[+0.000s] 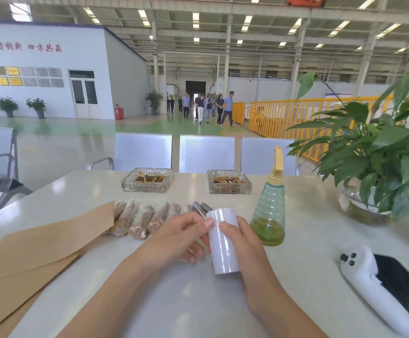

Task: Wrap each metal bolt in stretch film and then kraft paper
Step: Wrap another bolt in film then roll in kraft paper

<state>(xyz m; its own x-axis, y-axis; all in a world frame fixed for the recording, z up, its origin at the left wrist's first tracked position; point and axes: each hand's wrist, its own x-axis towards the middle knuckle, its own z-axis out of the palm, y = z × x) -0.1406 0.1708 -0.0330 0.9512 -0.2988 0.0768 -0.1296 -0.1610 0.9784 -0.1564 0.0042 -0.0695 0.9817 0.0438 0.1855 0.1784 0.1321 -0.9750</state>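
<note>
A white roll of stretch film (223, 242) stands nearly upright above the table, held between both hands. My right hand (246, 245) grips it from the right, thumb on its front. My left hand (174, 240) touches its left side with the thumb on the upper edge and the fingers curled. Behind the roll lie two bare metal bolts (199, 208). To their left is a row of several bolts wrapped in film and brown paper (140, 219). Sheets of kraft paper (35, 252) lie at the left.
Two glass ashtrays (146, 179) (229, 182) sit at the back of the white table (76, 191). A green spray bottle (269, 211) stands just right of the roll. A potted plant (379, 167) is at far right, a white controller (374, 284) and a phone (403, 281) near right.
</note>
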